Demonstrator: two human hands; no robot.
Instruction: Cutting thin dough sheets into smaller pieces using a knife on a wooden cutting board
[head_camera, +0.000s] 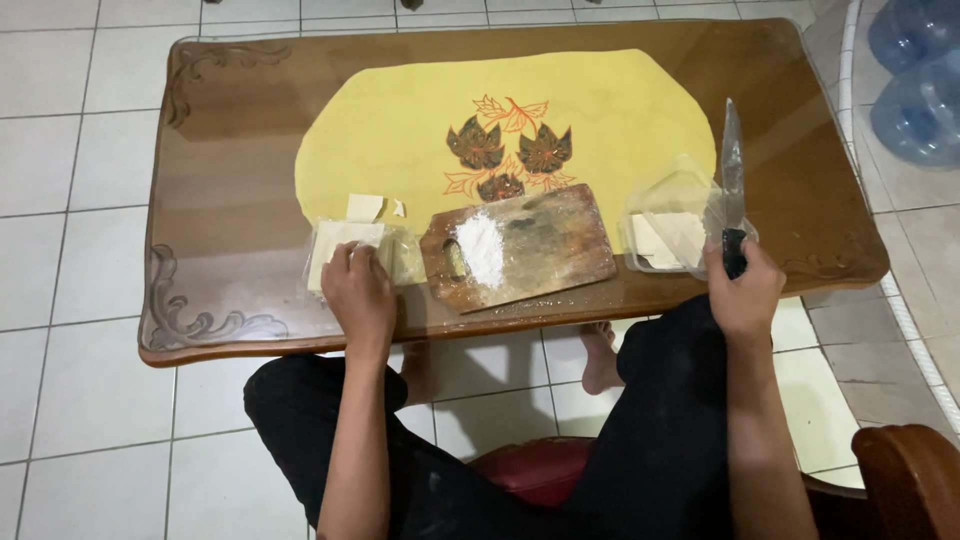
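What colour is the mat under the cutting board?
Yellow, with an orange and dark brown leaf design; the mat shows best in the head view.

A home living area is indicated by a low, glass-topped wooden tabletop (230, 130) with carved scroll corners, set on a white tiled floor (70, 140). A yellow cloth mat (400, 120) printed with leaves is laid across the tabletop. Large blue water jugs (915, 85) are seen beyond its right end, and a red-cushioned wooden chair (900, 470) is drawn up at its near side.
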